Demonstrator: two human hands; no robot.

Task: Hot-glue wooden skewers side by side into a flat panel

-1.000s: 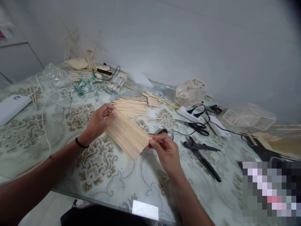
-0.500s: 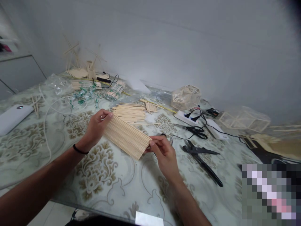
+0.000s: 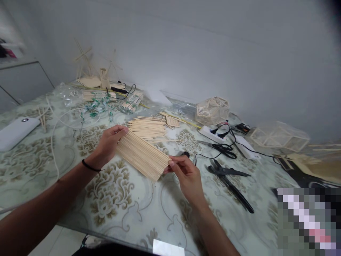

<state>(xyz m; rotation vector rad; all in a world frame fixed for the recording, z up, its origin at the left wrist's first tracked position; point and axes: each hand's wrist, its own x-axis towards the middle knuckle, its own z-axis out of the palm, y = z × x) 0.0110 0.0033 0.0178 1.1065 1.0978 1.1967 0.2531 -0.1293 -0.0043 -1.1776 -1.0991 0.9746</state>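
A flat panel of thin wooden sticks (image 3: 142, 154), laid side by side, hangs a little above the table between both hands. My left hand (image 3: 108, 144) grips its far left end, thumb on top. My right hand (image 3: 186, 174) pinches its near right end with fingers closed. Just behind the panel a loose pile of the same sticks (image 3: 147, 127) lies on the patterned tabletop (image 3: 117, 206).
Black pliers (image 3: 229, 179), scissors (image 3: 225, 149) and a white power strip (image 3: 213, 133) with black cords lie right of my hands. Stick-built frames (image 3: 213, 108) stand near the wall. A white device (image 3: 16, 131) sits far left, green-tipped bits (image 3: 96, 105) behind.
The stick panel has tilted slightly flatter and dropped a little between my hands. Both hands keep the same grip on its ends.
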